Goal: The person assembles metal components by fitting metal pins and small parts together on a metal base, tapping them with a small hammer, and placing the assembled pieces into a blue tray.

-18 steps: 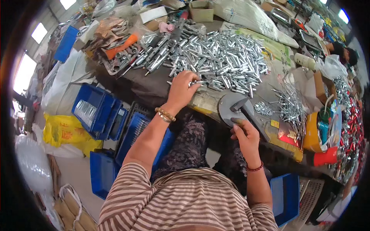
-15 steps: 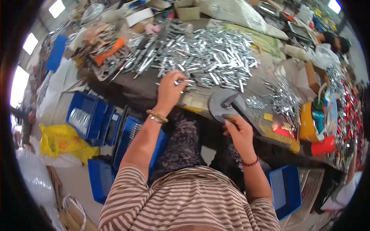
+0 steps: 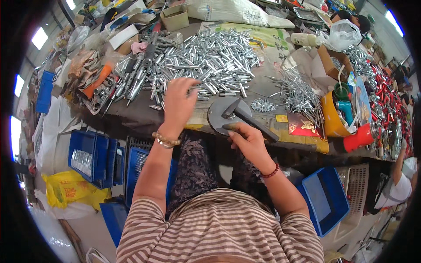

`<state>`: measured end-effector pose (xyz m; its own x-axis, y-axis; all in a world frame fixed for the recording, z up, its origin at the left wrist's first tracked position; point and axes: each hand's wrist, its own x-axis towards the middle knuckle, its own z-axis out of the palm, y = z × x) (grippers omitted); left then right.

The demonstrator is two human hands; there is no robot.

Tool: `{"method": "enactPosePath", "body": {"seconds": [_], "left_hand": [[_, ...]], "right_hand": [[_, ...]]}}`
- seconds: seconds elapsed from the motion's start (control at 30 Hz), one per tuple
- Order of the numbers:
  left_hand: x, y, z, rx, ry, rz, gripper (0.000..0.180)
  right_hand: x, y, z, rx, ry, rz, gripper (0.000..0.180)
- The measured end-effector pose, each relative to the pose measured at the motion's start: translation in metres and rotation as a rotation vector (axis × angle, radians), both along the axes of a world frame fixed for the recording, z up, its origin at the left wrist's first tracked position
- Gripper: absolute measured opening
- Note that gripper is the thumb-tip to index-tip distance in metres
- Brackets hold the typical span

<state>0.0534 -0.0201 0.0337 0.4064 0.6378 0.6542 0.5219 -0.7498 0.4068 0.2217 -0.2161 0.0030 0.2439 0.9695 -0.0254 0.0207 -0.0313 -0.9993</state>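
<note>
Head view: the left hand (image 3: pixel 179 103) — fingers curled — is at the near edge of heaped silvery metal rods (image 3: pixel 210 59) on the counter (image 3: pixel 138 109); the right hand (image 3: pixel 247 142), thumb and fingers close together, is beside a grey disc (image 3: pixel 216 117) with a hammer (image 3: pixel 252 121) across it — whether either grips anything cannot be told.

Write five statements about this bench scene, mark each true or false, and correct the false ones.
1. The head of the hammer lies over the round grey disc. True.
2. The left hand is over the disc. False: the left hand is by the pile of silver metal parts.
3. The right hand is near the disc's rim. True.
4. The yellow bag is on the person's right. False: the yellow bag is on the left.
5. A dark red bracelet circles the right wrist. True.
</note>
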Motion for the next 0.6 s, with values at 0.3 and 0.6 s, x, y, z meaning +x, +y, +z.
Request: {"method": "enactPosePath", "body": {"seconds": [0.3, 0.6], "left_hand": [[0.112, 0.004, 0.006, 0.121, 0.347, -0.544, 0.017], [0.127, 0.026, 0.008, 0.175, 0.524, -0.64, 0.013]], "right_hand": [[0.006, -0.005, 0.006, 0.004, 0.018, 0.023, 0.022], [0.117, 0.026, 0.051, 0.071, -1.201, -0.385, 0.01]]}}
